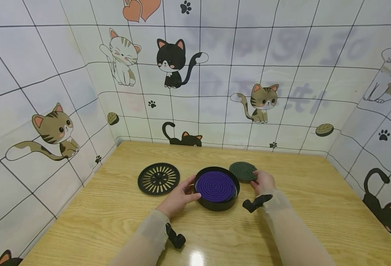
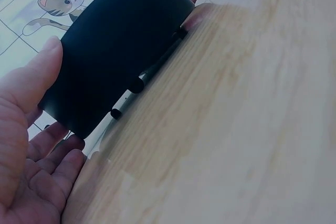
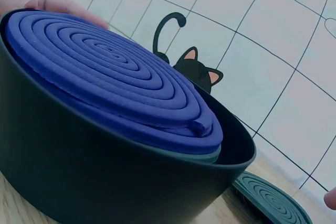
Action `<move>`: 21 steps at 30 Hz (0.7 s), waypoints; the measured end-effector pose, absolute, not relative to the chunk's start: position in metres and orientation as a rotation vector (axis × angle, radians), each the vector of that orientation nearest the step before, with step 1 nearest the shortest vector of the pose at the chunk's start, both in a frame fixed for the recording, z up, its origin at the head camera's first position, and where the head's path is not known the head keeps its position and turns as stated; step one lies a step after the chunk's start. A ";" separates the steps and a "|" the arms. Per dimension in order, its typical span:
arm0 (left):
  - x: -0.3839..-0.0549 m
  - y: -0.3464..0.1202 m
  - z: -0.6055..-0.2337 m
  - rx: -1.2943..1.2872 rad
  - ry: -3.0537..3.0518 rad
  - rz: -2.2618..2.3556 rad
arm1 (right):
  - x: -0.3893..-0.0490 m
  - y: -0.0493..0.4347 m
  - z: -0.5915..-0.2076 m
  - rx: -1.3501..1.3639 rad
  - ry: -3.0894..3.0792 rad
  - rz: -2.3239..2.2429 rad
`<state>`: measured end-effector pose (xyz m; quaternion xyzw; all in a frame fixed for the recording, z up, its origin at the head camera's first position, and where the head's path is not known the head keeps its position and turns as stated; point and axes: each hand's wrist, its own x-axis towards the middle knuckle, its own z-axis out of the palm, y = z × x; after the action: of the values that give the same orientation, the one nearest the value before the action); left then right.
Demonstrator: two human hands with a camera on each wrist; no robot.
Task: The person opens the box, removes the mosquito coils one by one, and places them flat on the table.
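"Purple coil (image 1: 215, 186): seated inside the black round holder (image 1: 216, 207) on the wooden table (image 1: 332, 214), its top about level with the rim," I log from the remote end. "A greenish layer (image 3: 205, 157) shows beneath it."

"Hands?"

"Left hand (image 1: 179, 195): thumb and fingers grasp the holder's left wall. Right hand (image 1: 264, 181): fingertips at the edge of the dark green coil (image 1: 243, 171), which is just beside the holder, behind and to its right. Whether they pinch it, I cannot tell."

"Step in hand?"

"Coil loading, I judge, with the left hand steadying the holder. The slotted black lid (image 1: 159, 178) lies apart, to the left, so covering is not yet done."

"Next move calls for what?"

"A secure pinch on the green coil, I'd say, then a level carry over the rim. Purple sits high; stacking might leave the lid proud. I'd check clearance first."
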<state>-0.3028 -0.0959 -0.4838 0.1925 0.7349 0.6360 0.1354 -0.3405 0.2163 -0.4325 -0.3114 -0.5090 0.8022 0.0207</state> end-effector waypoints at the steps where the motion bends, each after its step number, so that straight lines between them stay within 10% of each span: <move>1: -0.303 -0.096 -0.484 0.561 2.125 1.846 | -0.341 0.217 -0.432 -0.963 -1.568 2.504; 21: -0.302 -0.096 -0.483 0.575 2.114 1.857 | -0.330 0.224 -0.429 -0.996 -1.496 2.562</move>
<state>-0.3019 -0.0961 -0.4827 0.1983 0.7295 0.6406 0.1345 -0.3299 0.2237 -0.4286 -0.3181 -0.4781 0.8187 0.0060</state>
